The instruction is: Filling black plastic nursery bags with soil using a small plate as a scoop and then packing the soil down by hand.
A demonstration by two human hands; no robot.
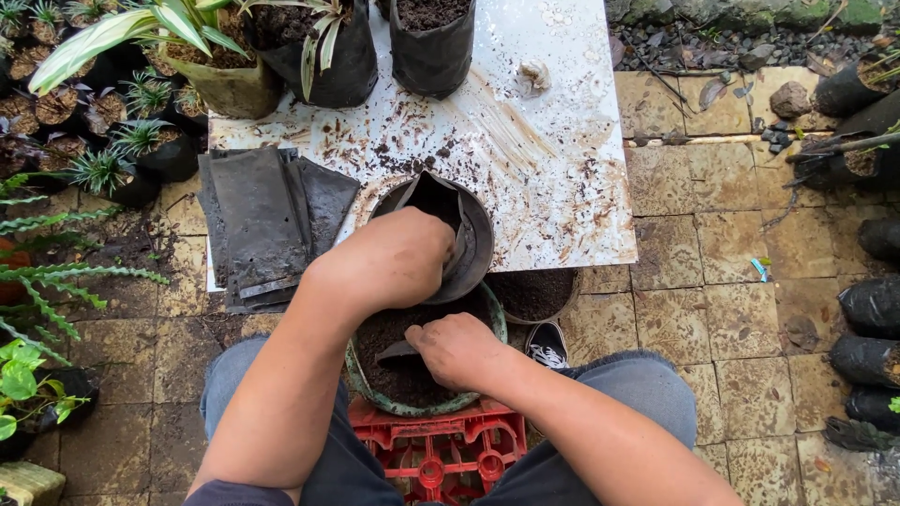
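Above crumbly soil, left hand (394,258) fingers grip a floppy black grow bag (450,225); right hand (457,349) fingers clutch a dark scoop (397,353).

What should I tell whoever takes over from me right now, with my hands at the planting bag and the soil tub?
Left hand: holds the open black planting bag by its rim, tipped toward you at the edge of the white board.
Right hand: in the green-rimmed soil tub, on a small dark scoop.
The tub sits on a red crate between the knees. Flat empty bags are stacked on the left of the board.
Done: three filled bags, two with plants, stand at the far edge.
Left: whether the held bag has any soil in it cannot be seen; the stack is unfilled.
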